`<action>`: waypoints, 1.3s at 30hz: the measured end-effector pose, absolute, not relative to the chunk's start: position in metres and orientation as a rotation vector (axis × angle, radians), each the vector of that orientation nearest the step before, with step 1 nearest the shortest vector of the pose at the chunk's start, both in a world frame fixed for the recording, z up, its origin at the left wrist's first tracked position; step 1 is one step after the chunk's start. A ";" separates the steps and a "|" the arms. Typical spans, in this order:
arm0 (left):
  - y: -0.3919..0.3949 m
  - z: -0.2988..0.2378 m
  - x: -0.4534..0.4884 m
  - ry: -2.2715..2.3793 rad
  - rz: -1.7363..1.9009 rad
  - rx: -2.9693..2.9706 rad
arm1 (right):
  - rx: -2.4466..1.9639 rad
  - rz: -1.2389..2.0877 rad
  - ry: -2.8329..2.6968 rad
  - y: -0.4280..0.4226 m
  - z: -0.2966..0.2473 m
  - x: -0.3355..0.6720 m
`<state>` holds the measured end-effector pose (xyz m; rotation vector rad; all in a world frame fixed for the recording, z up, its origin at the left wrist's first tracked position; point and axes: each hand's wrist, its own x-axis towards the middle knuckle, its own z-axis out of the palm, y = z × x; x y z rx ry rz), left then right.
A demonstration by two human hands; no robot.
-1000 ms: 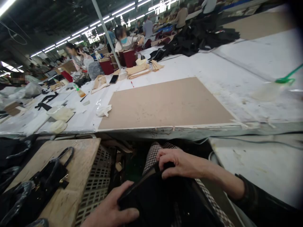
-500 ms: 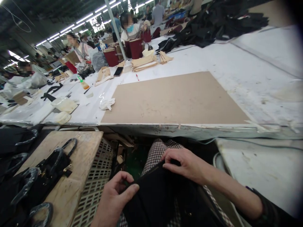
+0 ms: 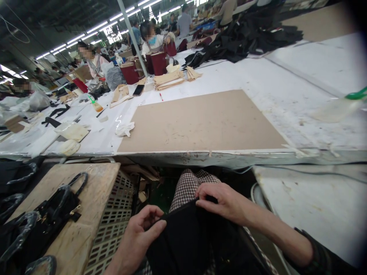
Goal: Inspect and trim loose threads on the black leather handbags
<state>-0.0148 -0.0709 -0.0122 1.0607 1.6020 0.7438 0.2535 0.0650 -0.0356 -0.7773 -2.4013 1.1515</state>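
Across my lap lies a black bag (image 3: pixel 180 236), its top edge running between my two hands and a small gold-coloured fitting showing low on its right part. My left hand (image 3: pixel 140 233) pinches the left end of that edge between thumb and fingers. At the other end, my right hand (image 3: pixel 219 198) grips the edge with thumb and bent fingers. Checked cloth (image 3: pixel 186 187) covers my legs under the bag. The bag's lower part runs out of the picture.
Ahead is a white-covered table with a brown board (image 3: pixel 195 122). Black bags (image 3: pixel 57 206) with wrapped handles lie on a wooden board (image 3: pixel 100 183) at left, above a plastic crate (image 3: pixel 111 214). A green-necked bottle (image 3: pixel 341 105) is at right. Co-workers sit beyond the table.
The view has shifted slightly, and the green-necked bottle has come into sight at the right edge. Both hands keep their hold on the bag's edge, with hardly any movement.
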 end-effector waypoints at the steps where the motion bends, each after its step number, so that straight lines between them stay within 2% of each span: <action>1: -0.070 -0.013 -0.015 1.599 0.736 1.058 | -0.765 1.172 -2.388 0.065 -0.035 0.255; 6: -0.068 -0.011 -0.015 1.613 0.662 1.135 | -0.755 1.223 -2.334 0.063 -0.033 0.258; 17: -0.055 0.011 -0.007 1.590 0.534 1.528 | -0.983 1.054 -2.311 0.056 -0.038 0.250; 26: 0.005 0.028 0.036 1.410 0.082 1.980 | -1.051 1.033 -2.261 0.051 -0.036 0.249; 39: -0.043 0.035 -0.020 1.496 0.241 1.498 | -1.043 1.091 -2.261 0.048 -0.032 0.258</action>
